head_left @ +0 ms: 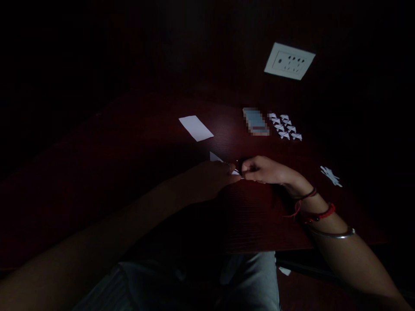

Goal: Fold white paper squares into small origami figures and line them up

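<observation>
A small piece of white paper [215, 157] shows above and between my two hands, over the dark red table. My left hand [215, 177], in shadow, holds this paper, with the thumb and fingers closed on its right end. Right beside it, my right hand [267, 169] is closed, its thumb and forefinger pinching the paper's right tip. Fingers hide most of the paper, so its folds cannot be made out. A larger white sheet [196, 128] lies flat beyond my left hand.
Several small folded paper pieces [284, 127] sit in rows at the back right, beside a blurred phone-like object [256, 121]. Thin white paper strips [331, 176] lie on the right. A wall socket [289, 61] is above. A white scrap [285, 271] lies below the table edge.
</observation>
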`<state>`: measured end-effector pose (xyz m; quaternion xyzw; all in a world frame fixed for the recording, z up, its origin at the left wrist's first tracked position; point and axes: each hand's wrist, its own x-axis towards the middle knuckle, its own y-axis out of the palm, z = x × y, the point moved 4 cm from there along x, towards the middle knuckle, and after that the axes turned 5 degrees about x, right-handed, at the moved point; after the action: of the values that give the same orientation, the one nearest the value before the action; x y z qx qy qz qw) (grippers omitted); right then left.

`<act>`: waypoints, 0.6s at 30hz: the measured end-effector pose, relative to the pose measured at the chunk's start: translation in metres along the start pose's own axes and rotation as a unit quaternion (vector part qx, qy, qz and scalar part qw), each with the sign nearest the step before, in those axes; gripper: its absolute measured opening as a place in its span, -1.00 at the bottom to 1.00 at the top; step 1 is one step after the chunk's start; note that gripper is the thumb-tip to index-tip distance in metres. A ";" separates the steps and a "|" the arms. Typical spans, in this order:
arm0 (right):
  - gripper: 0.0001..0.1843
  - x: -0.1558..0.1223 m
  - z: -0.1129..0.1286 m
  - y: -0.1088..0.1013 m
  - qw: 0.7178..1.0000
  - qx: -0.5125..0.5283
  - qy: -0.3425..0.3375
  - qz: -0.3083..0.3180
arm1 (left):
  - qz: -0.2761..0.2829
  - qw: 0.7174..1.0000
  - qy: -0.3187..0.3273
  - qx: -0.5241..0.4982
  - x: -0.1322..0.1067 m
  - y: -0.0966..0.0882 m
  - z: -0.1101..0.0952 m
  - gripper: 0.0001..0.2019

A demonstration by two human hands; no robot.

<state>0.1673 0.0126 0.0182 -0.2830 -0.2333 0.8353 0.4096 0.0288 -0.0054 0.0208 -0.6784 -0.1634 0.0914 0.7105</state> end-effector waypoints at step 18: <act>-0.92 -0.006 -0.009 0.001 0.997 0.005 0.046 -0.059 | 0.018 0.999 -0.033 -0.020 0.002 -0.002 -0.001 -0.70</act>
<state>0.1755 0.0080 0.0128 -0.3050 -0.2260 0.7970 0.4699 0.0305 -0.0053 0.0227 -0.6918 -0.1760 0.1230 0.6894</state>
